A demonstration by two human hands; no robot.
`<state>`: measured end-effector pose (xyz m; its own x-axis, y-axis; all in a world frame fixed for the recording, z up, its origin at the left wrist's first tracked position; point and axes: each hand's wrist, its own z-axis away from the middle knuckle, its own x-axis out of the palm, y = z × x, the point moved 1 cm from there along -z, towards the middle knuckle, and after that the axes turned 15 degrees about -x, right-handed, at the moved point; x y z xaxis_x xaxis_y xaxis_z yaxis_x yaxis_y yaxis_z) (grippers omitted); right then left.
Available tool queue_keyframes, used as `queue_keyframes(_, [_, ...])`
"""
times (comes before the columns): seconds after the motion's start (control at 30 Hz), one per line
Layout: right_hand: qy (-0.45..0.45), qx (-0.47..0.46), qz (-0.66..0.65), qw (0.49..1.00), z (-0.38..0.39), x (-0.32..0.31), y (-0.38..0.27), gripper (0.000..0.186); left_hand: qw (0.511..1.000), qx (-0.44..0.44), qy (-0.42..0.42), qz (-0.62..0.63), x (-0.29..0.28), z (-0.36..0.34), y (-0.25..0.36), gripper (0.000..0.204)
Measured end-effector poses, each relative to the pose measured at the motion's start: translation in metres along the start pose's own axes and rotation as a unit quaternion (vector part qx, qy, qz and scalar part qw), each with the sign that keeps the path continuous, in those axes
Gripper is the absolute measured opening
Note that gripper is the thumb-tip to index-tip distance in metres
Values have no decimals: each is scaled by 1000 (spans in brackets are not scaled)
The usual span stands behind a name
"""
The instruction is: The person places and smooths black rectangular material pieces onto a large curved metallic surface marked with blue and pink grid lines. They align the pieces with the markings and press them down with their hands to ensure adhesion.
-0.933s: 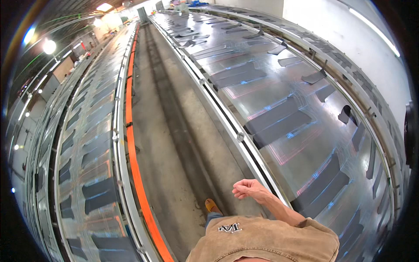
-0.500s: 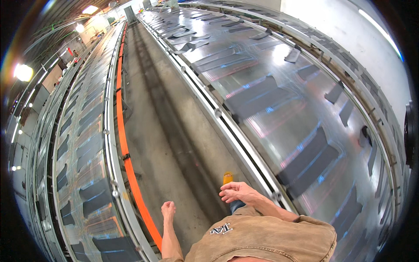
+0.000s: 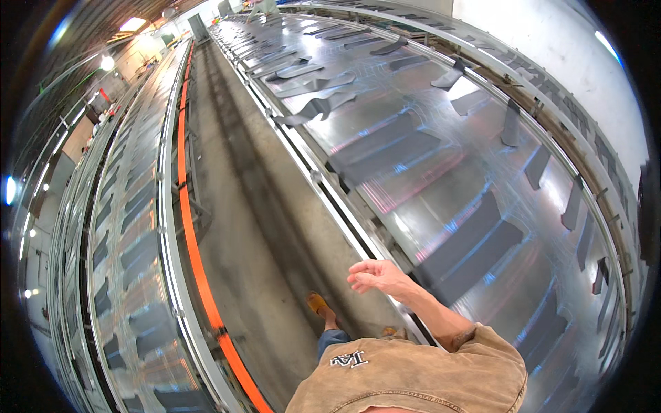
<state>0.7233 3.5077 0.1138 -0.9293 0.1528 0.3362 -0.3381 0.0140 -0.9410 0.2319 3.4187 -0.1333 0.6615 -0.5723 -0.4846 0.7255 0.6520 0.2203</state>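
Though near rail (image 3: 344, 210), hand (image 3: 376, 276) above aisle (image 3: 241, 255)

Head-worn fisheye looks down along the aisle (image 3: 258, 199)

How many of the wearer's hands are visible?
1: the right hand, by the aisle edge of the long table at right. The left hand isn't visible; possibly hidden.

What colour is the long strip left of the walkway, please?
The strip is bright orange, showing best in the head view.
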Motion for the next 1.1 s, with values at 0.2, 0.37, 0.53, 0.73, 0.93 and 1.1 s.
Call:
queue_keyframes(0.2, [138,51,-31,989,-134,-14,16,36,999,2,-11,45,-121,-157,147,15])
queue_keyframes(0.37, [207,36,-18,977,-243,-40,-16,33,966,73,7,247,-232,-258,367,17])
queue_keyframes(0.53, [280,0,-2,960,-365,-96,-39,30,947,184,-1,264,-307,-261,569,24])
queue_keyframes(0.73, [351,-112,-4,930,-508,-228,-54,26,952,152,-59,259,-310,-223,696,33])
queue_keyframes(0.93, [423,-120,-46,897,-608,-295,-63,23,959,120,-64,249,-335,-216,806,27])
queue_keyframes(1.1, [483,-129,-48,865,-673,-356,-67,22,940,193,-97,266,-355,-236,943,25])
